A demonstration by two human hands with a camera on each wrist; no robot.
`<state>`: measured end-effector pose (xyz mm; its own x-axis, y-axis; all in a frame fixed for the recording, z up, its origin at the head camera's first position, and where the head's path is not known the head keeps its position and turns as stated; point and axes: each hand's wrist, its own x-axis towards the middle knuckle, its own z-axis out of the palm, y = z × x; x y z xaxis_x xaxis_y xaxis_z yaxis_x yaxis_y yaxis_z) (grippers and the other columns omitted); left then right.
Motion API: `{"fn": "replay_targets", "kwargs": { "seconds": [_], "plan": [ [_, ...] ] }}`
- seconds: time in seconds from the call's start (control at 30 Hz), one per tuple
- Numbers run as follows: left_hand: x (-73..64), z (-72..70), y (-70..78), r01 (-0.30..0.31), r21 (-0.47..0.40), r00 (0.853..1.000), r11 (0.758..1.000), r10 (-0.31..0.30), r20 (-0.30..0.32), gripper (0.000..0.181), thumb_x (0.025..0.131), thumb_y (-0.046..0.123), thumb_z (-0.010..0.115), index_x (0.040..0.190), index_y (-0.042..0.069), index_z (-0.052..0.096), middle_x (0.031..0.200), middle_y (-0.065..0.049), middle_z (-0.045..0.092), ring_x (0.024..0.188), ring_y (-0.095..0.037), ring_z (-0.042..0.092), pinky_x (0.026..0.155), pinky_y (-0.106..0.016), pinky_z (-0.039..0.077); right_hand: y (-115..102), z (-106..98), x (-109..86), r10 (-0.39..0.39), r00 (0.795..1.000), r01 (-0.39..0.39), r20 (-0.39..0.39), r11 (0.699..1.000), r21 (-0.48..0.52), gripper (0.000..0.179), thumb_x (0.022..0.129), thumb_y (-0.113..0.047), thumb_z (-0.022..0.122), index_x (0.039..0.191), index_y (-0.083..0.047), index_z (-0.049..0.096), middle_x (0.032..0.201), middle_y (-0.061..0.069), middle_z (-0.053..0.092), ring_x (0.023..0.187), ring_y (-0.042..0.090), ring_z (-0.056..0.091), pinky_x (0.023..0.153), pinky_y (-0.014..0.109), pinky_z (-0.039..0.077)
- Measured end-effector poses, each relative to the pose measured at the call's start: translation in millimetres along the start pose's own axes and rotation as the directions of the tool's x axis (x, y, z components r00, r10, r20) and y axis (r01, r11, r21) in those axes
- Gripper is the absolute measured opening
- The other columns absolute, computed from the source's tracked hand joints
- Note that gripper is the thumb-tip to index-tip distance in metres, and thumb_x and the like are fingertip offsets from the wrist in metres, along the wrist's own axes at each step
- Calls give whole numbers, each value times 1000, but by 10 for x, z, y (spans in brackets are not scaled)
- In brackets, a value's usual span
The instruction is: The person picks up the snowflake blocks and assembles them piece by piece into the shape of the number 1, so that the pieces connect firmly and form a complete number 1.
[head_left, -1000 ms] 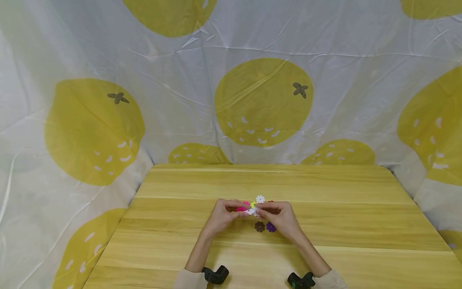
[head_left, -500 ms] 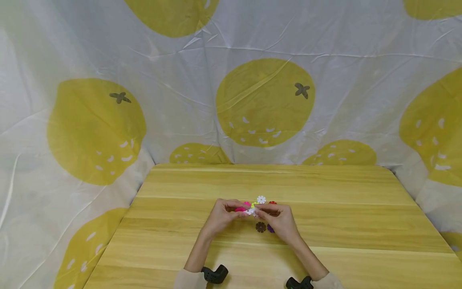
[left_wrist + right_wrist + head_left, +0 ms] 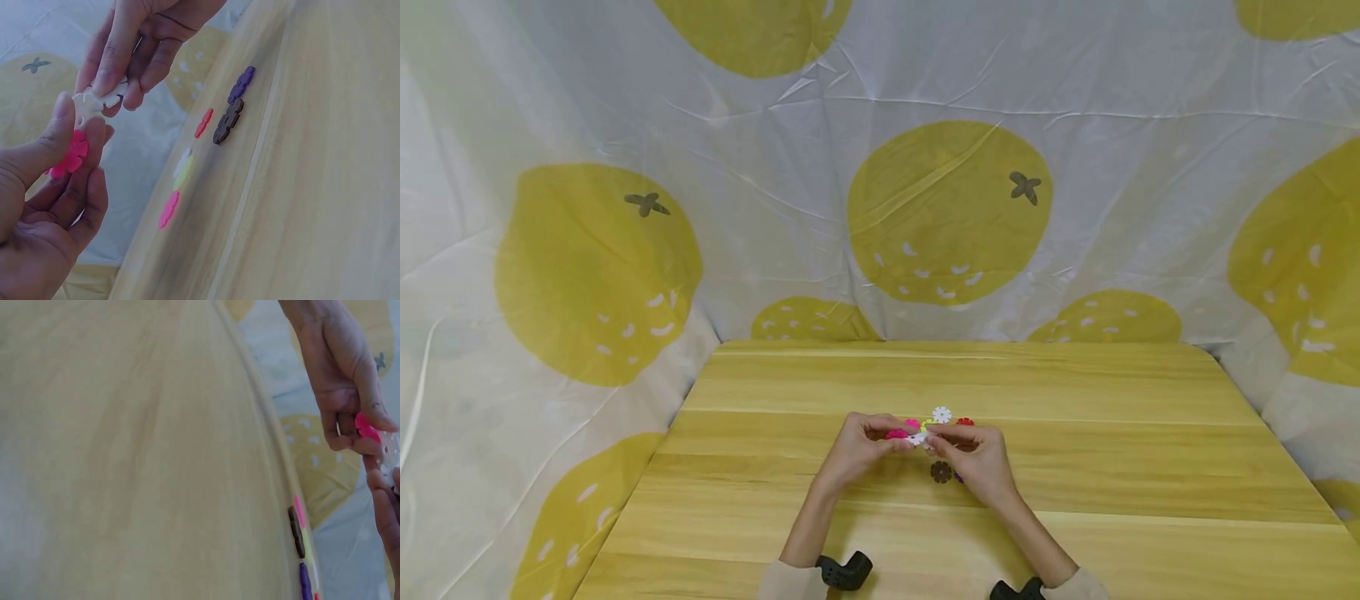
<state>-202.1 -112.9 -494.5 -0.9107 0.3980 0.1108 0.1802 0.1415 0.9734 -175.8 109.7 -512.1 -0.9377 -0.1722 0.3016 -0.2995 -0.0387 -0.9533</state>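
Thumb and fingers of my left hand [image 3: 863,446] pinch a white snowflake disc [image 3: 87,107] with a pink snowflake disc [image 3: 72,156] joined to it. Facing it, my right hand [image 3: 981,458] pinches a second white snowflake disc [image 3: 114,97] between thumb and fingers. The two white discs meet edge to edge in the left wrist view, partly covered by fingertips. Both hands are raised over the table, close together. In the right wrist view the joined pink disc [image 3: 367,428] shows beside the left thumb.
Loose snowflake discs lie on the wooden table [image 3: 737,500] around the hands: white [image 3: 942,414], red [image 3: 966,422], yellow [image 3: 183,174], pink [image 3: 169,209], brown [image 3: 941,472] and purple [image 3: 241,85]. A lemon-patterned cloth [image 3: 775,208] hangs behind the table.
My right hand has shifted slightly left and turned a little, now covering most of the purple disc in the head view. The held discs have moved slightly left; my left hand stays nearly still.
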Motion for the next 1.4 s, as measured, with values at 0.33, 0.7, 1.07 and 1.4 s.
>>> {"fn": "replay_targets", "kwargs": {
  "seconds": [0.33,0.7,1.07,1.4],
  "plan": [
    [-27,-17,32,15,-49,998,999,-12,55,19,89,4,79,106,-6,79,113,-26,76,89,-6,73,76,-21,59,-65,-109,36,51,992,-46,112,998,-47,21,95,-8,74,112,5,77,105,24,77,82,18,79,72,38,64],
    [-12,-67,46,8,-41,999,999,-7,39,22,90,11,80,109,0,80,113,-20,77,91,-11,74,78,-29,61,-92,-91,63,14,995,-18,102,999,43,27,98,-5,70,119,11,71,109,31,73,84,13,78,78,48,61],
    [-26,-30,4,-12,-110,998,994,19,57,23,91,8,79,108,-7,78,117,-25,75,98,-12,74,79,-23,59,-78,-114,21,2,994,-3,108,1000,12,21,97,-4,71,112,10,75,101,27,76,82,17,79,75,43,63],
    [-10,48,36,-20,74,999,997,18,32,34,94,12,76,126,3,73,126,-16,74,108,-19,72,91,-31,58,-93,-248,75,88,987,-80,136,995,-66,27,101,-8,67,123,7,71,105,28,75,84,26,79,77,47,62]
  ]
}}
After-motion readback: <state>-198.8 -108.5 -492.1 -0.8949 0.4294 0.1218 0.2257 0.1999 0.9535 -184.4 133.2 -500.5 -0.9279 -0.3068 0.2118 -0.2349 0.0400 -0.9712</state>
